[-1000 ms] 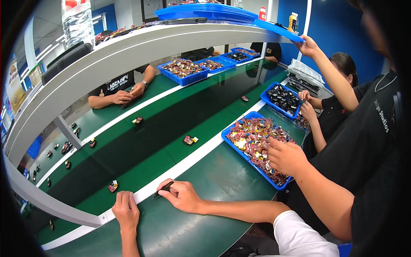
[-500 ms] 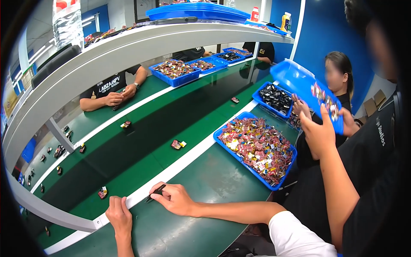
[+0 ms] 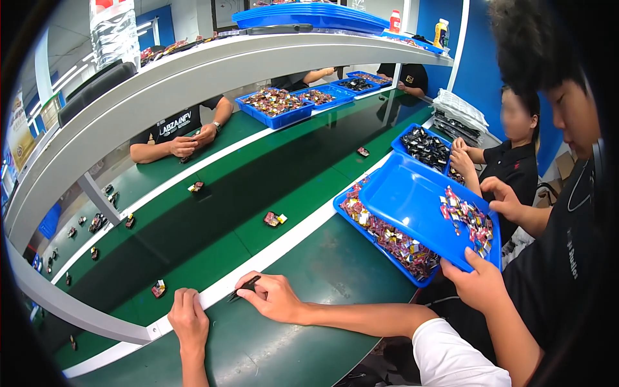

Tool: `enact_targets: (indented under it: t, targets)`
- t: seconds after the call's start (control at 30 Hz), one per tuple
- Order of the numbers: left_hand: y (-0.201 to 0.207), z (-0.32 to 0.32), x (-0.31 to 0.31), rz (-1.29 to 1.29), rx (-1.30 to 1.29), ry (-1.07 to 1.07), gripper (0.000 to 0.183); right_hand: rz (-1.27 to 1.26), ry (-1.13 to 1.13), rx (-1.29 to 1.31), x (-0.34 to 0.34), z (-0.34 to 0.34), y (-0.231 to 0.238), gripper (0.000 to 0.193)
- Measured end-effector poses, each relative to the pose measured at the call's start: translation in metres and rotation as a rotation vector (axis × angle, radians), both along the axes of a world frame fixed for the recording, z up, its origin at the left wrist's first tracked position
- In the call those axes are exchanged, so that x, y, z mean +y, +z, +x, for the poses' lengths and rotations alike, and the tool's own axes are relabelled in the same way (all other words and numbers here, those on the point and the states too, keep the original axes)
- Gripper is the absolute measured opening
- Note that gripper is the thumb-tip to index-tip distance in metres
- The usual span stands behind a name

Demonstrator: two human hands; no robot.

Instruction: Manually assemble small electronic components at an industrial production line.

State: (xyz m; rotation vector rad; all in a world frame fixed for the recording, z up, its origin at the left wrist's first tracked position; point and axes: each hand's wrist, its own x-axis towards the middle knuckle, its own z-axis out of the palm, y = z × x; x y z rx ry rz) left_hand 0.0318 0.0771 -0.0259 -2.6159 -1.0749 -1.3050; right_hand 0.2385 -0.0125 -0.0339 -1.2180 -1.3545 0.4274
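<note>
My left hand (image 3: 188, 317) is curled into a loose fist, resting at the green table's near edge by the white rail (image 3: 222, 288); nothing shows in its fingers. Just right of it, my right hand (image 3: 278, 299) grips black tweezers (image 3: 247, 285), tips pointing down toward the tabletop. Across the rail, a small red, yellow and white component (image 3: 274, 219) and another like it (image 3: 158, 288) lie on the green belt (image 3: 245, 242). Beyond my right forearm, a blue tray (image 3: 406, 271) heaped with such pieces is partly hidden beneath a second blue tray.
A standing person at the right holds a tilted blue tray (image 3: 400, 193) with some pieces in one corner. Beside them another person works near a tray of black parts (image 3: 423, 148). A white shelf (image 3: 213, 71) arches over the belt. Across it, another person's hands (image 3: 193, 143) handle something small.
The person at the right has brought the tilted blue tray lower and nearer, over the heaped tray. My hands keep their pose; the whole view has shifted slightly.
</note>
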Motion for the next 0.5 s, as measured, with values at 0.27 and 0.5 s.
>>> enact_targets:
  t: [0.27, 0.5]
  targets:
    - [0.0006, 0.0041, -0.0014, 0.027, 0.004, -0.015, 0.007, -0.015, -0.008, -0.002, -0.0028, 0.0024, 0.0023, 0.009]
    - [-0.0005, 0.0043, -0.0021, -0.055, 0.001, 0.017, 0.004, -0.022, -0.002, 0.001, -0.0016, 0.0035, 0.001, 0.009]
